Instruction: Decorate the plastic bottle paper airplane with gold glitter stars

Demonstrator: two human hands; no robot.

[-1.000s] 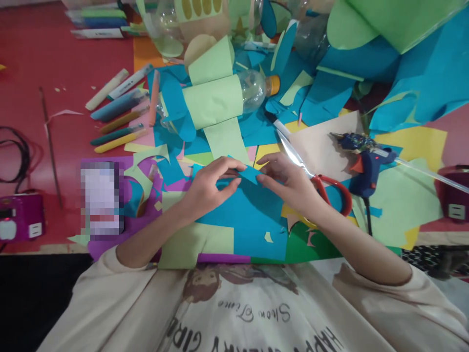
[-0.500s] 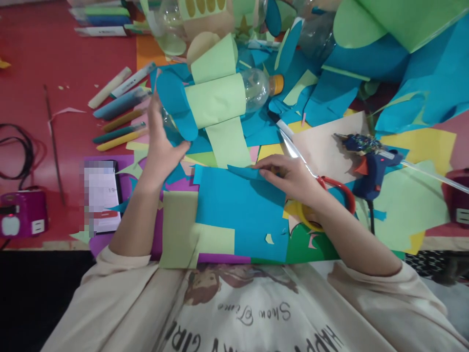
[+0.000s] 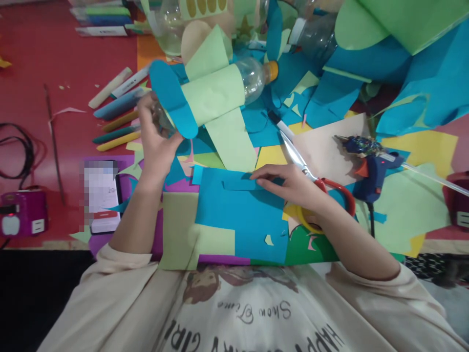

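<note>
The left hand (image 3: 157, 142) is curled around the base end of a plastic bottle (image 3: 251, 80), thumb on the near side and fingers on the far side; the right hand (image 3: 289, 186) pinches one end of a narrow blue strip (image 3: 238, 182) between thumb and fingertips. The step in hand looks like bringing bottle and strip under control together, one in each hand. The next move seems to call for a steady hold on the bottle and a light pinch on the strip, since paper creases easily.

The bottle lies on its side, reaching rightward from the left hand and a little away from the person, so its orange cap (image 3: 271, 70) points off beyond the right hand. Its long axis follows that slant; whether it is raised off the papers is hard to tell. A green wrap (image 3: 216, 93) circles its middle, and a rounded blue piece (image 3: 174, 102) crosses its base end beside the left thumb. The strip's long axis runs sideways, its free end toward the left hand, above a blue sheet (image 3: 227, 210).

Scissors (image 3: 295, 152) lie just beyond the right hand, a glue gun (image 3: 372, 176) farther to its right. Markers (image 3: 117, 103) lie left of the left hand, and a phone (image 3: 104, 195) rests beside that forearm on the tabletop (image 3: 29, 98).
</note>
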